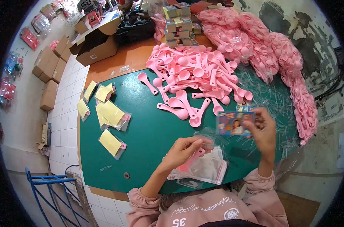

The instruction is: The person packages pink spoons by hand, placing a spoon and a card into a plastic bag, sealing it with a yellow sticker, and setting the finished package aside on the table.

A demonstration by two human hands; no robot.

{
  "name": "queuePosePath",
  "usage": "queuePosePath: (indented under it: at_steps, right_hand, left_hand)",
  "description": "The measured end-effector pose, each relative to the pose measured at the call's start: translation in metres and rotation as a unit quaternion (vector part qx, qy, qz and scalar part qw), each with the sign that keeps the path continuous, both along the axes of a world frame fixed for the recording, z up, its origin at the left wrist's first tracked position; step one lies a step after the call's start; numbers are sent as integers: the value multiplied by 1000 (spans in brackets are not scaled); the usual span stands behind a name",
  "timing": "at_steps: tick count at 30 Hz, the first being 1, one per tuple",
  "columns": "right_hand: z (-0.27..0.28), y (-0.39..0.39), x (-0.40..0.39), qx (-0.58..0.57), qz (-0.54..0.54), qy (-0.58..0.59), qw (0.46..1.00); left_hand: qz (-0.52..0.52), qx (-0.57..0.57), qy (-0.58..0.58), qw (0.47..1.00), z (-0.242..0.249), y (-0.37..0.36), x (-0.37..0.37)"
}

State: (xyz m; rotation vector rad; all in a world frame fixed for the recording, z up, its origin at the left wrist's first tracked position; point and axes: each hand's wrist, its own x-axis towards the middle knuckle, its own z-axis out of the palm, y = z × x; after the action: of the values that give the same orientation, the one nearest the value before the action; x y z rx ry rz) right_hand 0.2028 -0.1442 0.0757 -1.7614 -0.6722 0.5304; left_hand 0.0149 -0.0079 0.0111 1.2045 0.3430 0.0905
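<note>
My left hand [186, 150] is closed around a small clear plastic bag [206, 137], with a pink scoop [189, 162] showing below the fingers. My right hand [263, 130] pinches a colourful printed card [232, 124] between thumb and fingers, up and to the right of the left hand. Beneath the left hand lies a stack of clear bags [213, 171] at the near table edge. More printed cards [244, 107] lie just behind my right hand. A heap of pink scoops [191, 70] spreads across the table beyond both hands.
Filled packets with yellow cards [110, 143] lie on the left of the green table [141, 151]. Bags of pink scoops [289, 56] line the right side, near scattered clear plastic strips [266, 94]. Bundled card stacks [178, 24] and an open cardboard box [98, 51] stand behind.
</note>
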Motion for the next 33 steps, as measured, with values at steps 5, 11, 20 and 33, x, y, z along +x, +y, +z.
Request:
queuePosePath:
  at_steps: [5,11,20,33]
  right_hand:
    - [2,8,-7,-88,220,-68,969]
    - [9,9,-22,11,69,6,998]
    - [16,6,-10,-97,297,-154,937]
    - [-13,13,-13,-89,445,-39,890]
  left_hand:
    - [-19,109,56,992,-4,6,-6]
    - [61,4,23,998,3,-4,-4]
    - [-17,135,18,991,-6,0,-6]
    - [-73,178,24,981,2,-5,-8]
